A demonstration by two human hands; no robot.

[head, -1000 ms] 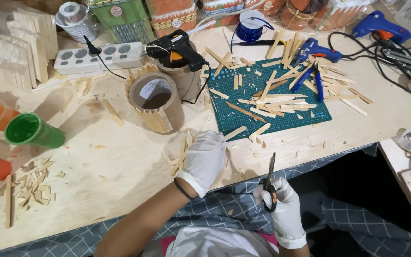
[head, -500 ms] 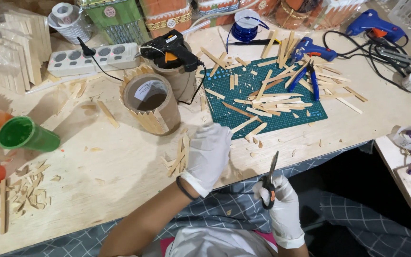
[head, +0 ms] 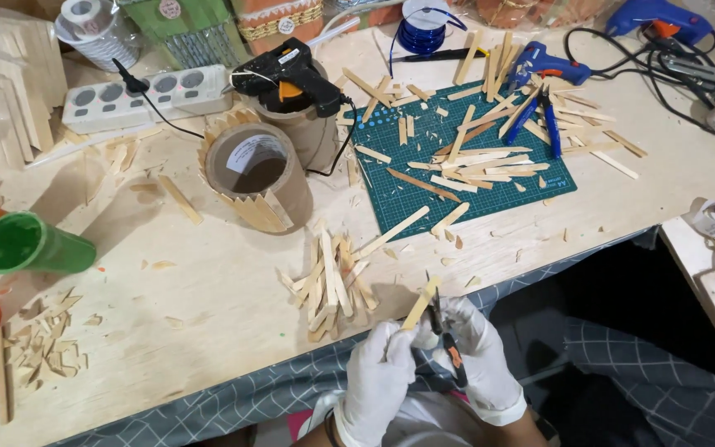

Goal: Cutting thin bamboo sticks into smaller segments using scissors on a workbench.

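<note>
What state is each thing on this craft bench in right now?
Left hand: gloved, holding the wooden stick.
Right hand: gloved, gripping the scissors.
Wooden stick: tilted, against the scissor blades.
Scissors: at the stick; open or shut, unclear.
Cardboard tube: upright, partly ringed with sticks.
Black glue gun: resting on a tube, corded.
Green cup: lying on its side.
Cutting mat: strewn with sticks.
</note>
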